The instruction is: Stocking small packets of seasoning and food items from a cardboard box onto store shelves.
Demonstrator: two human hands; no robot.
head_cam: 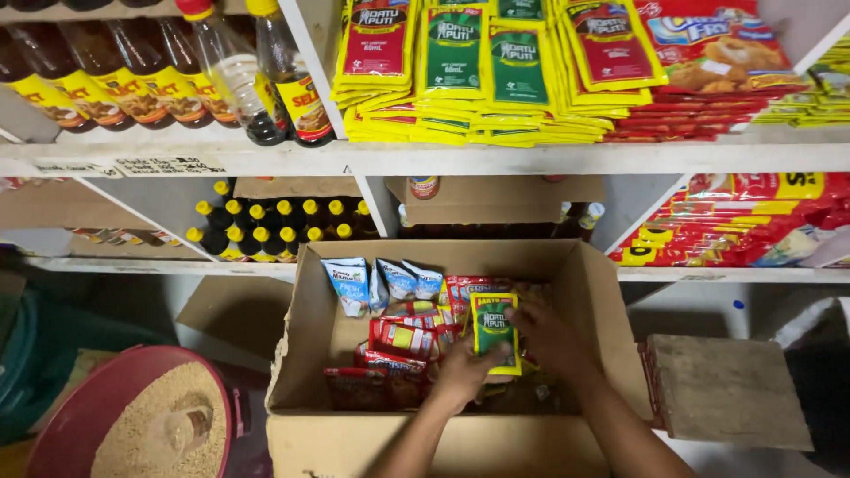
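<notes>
Deep in the open cardboard box below the shelves, among red sachets. Both hands on one green-and-yellow sachet: left hand fingers pinching its lower edge, right hand fingers closed on its side. Best lifted straight up, flat, clear of neighbouring packs.

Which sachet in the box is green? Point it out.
The green sachet with yellow edges, held upright by the left hand and right hand. The other packets there are red or pale blue.
</notes>
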